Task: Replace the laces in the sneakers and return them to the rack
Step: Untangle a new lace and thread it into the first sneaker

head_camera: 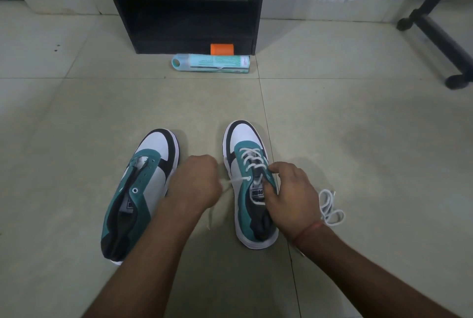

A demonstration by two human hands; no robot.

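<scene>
On the tiled floor, nearest first:

Left hand point(195, 180): between the two shoes, fingers curled tight round a white lace point(236, 181) that runs taut from the fist to an eyelet on the near side of the right-hand sneaker.

Right hand point(290, 193): resting on the right-hand sneaker's collar, thumb and fingers bent over the tongue and the eyelet edge; it seems to pinch the upper there, though the fingertips are partly hidden. A red thread point(307, 230) circles the wrist.

Right-hand sneaker point(252, 218): teal, white and black, upright on its sole, toe pointing away, laced through its forward eyelets.

Left-hand sneaker point(156, 161): same colours, no lace in it, tilted slightly towards the left, toe pointing away.

Spare lace point(330, 206): white, lying in loose loops on the floor just right of the right hand.

Floor point(358, 118): pale tiles.

Tube point(211, 63): pale turquoise, lying on its side well beyond the shoes, just before the rack.

Orange cap point(222, 49): behind the tube, at the rack's foot.

Rack point(184, 5): black, open-fronted, against the wall.

Black frame point(440, 36): tubular legs, far right.
</scene>
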